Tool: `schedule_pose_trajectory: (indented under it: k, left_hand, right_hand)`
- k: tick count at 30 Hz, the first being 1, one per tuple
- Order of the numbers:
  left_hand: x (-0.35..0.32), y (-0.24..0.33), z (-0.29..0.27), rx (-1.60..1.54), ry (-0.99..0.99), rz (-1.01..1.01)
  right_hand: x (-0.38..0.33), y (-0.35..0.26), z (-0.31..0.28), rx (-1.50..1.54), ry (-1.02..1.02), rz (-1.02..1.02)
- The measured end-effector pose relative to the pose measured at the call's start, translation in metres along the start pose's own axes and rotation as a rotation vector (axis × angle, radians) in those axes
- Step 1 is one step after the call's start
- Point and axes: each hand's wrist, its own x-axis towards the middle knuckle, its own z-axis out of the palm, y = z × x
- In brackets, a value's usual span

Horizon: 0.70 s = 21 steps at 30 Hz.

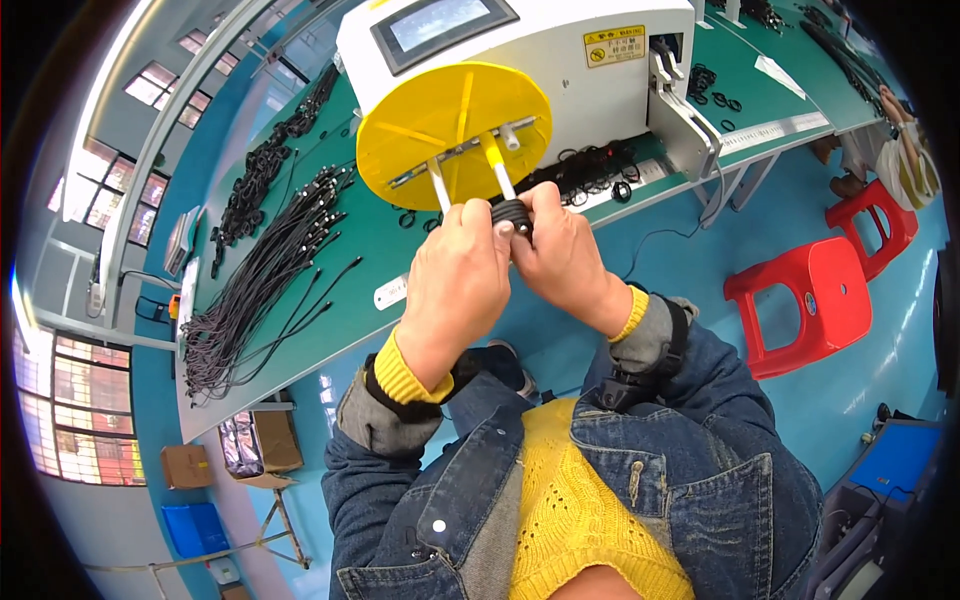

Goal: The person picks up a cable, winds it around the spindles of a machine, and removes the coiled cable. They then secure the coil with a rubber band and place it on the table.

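Coil of thin black cable (512, 215), wound tight, sits between the fingertips of my bare left hand (456, 268) and bare right hand (563, 255), just by the white rod-like pegs (503, 179) of the round yellow disc (425, 122). My fingers are curled nearly closed, pinching it from both sides.

The black coil (513, 215) filled the gap between the left hand (455, 275) and the right hand (568, 252). The yellow disc (440, 120) and its 2 rods (440, 187) blocked 12 o'clock, the white machine (590, 110) 1 o'clock. Toward 9 o'clock, green table (365, 262) lay open before the black cables (265, 275). Toward 3 o'clock, space opened before the red stool (835, 298)
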Motion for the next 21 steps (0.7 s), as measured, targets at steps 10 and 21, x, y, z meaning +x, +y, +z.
schedule_pose_trajectory:
  k: [10, 21]
  left_hand:
    - [-0.072, -0.041, 0.051, -0.934, -0.355, -0.600]
    - [-0.070, -0.042, 0.047, -1.426, -0.973, -0.868]
  right_hand:
    - [-0.050, 0.033, -0.008, -0.118, -0.497, -0.047]
    - [-0.076, 0.041, 0.003, 0.079, -0.686, 0.078]
